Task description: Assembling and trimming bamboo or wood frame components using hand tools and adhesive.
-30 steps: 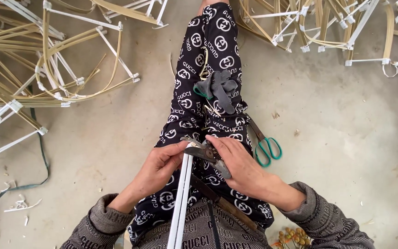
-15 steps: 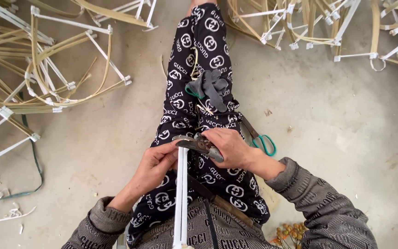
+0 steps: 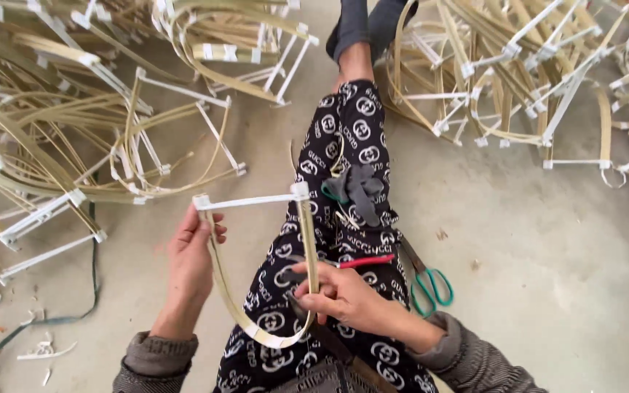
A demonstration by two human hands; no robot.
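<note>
Both hands are held up over the lap. The left hand (image 3: 192, 255) and right hand (image 3: 343, 295) have fingers curled shut.

We cannot see our left hand's (image 3: 189, 255) fingertips; they curl behind the bent bamboo strip (image 3: 256, 291). Our right hand (image 3: 343, 295) covers part of the strip's other arm. The green-handled scissors (image 3: 425, 280) have their blades tucked under our leg (image 3: 343, 182). The piles of frames (image 3: 74, 124) run off the top and side edges, and both our sleeves (image 3: 467, 360) are cut off below.
</note>
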